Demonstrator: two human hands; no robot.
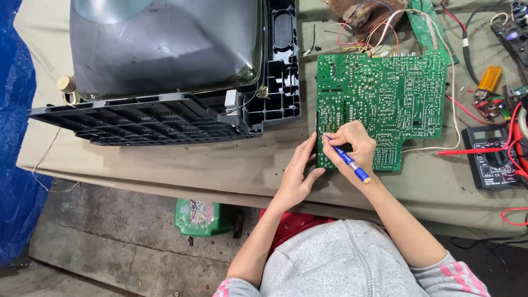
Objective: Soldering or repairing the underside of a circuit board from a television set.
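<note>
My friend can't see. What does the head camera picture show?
A person's right hand holds a blue pen tip-down on a green circuit board, while the left hand steadies the board's edge. An opened old television lies to the left and a multimeter to the right.

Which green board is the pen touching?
The big square green board under the right hand, which holds the blue pen. The narrow green board lies farther back, untouched.

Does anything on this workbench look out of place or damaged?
The old television set lies screen-up with its casing open. Its green circuit board sits out beside it, loose wires trailing. The right hand holds a blue pen to it; the left hand steadies its edge.
</note>
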